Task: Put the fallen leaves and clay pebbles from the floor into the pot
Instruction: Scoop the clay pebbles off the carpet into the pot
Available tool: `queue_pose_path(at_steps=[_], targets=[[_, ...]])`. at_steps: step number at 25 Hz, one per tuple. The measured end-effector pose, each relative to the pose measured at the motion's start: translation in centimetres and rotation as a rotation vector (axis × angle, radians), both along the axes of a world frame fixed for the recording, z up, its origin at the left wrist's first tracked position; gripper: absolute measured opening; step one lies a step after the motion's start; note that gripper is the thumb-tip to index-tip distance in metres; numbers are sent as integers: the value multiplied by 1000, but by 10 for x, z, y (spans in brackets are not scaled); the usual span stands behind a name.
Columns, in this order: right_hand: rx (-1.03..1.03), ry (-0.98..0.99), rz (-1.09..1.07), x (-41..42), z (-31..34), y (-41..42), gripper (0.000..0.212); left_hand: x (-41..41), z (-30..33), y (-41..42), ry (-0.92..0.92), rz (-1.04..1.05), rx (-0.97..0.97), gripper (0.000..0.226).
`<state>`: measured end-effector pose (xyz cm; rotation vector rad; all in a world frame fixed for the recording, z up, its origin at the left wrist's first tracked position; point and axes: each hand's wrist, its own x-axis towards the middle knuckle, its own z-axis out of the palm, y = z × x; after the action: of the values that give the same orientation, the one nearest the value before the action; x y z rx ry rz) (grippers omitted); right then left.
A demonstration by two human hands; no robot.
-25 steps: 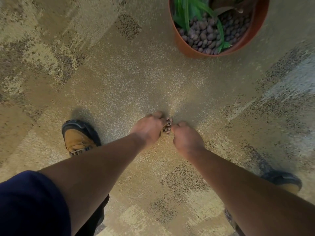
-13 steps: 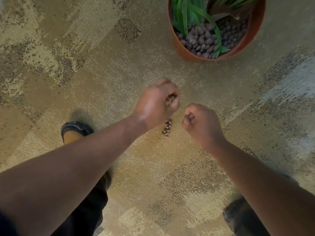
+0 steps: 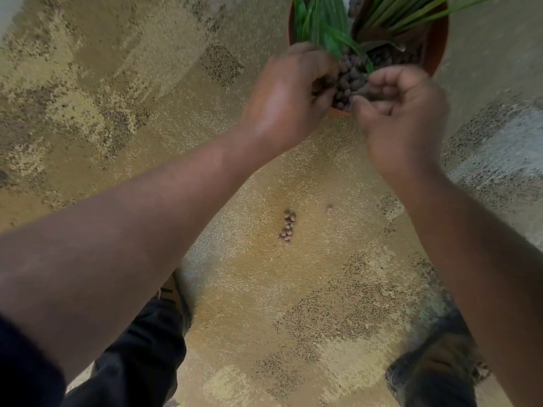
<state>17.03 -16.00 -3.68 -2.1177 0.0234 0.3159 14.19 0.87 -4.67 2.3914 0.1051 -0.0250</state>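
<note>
Two hands over the pot's near rim | left hand cupped, fingers curled, contents hidden, cannot tell | right hand loosely curled, pebbles at its fingertips | small cluster of clay pebbles on the carpet between the forearms | one stray pebble just beside it.

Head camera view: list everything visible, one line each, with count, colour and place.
pot: one, terracotta orange, top right on the carpet.
plant leaves: several, green, growing in the pot.
pebbles in the pot: many, grey-brown, between the two hands.
pebbles on the floor: one small cluster, brown, centre; one blurred stray nearby.
carpet: one, mottled tan and grey.
shoes: two, dark, lower edge.
left hand: over the pot's near rim.
right hand: curled, palm up, at the rim.
</note>
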Motion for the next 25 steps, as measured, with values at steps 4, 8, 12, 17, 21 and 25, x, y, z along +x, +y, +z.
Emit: queue_pose_path(at_steps=[4, 8, 12, 17, 21, 25], targets=[[-30, -189, 55, -18, -10, -7, 25, -17, -6, -9, -179, 79, -35, 19], [-258, 1, 264, -60, -42, -27, 13, -70, -36, -14, 29, 94, 15, 25], [-525, 438, 523, -104, -75, -39, 46, -139, -73, -29, 656, -117, 29, 56], [-532, 417, 605, -137, -93, -24, 12, -177, -89, -53, 702, -53, 25, 48], [-501, 420, 553, -148, -97, -12, 9, -174, -92, -64, 635, -8, -36, 18], [-261, 678, 138, -152, -97, -5, 11, -169, -91, -64, 619, 141, -158, 22]])
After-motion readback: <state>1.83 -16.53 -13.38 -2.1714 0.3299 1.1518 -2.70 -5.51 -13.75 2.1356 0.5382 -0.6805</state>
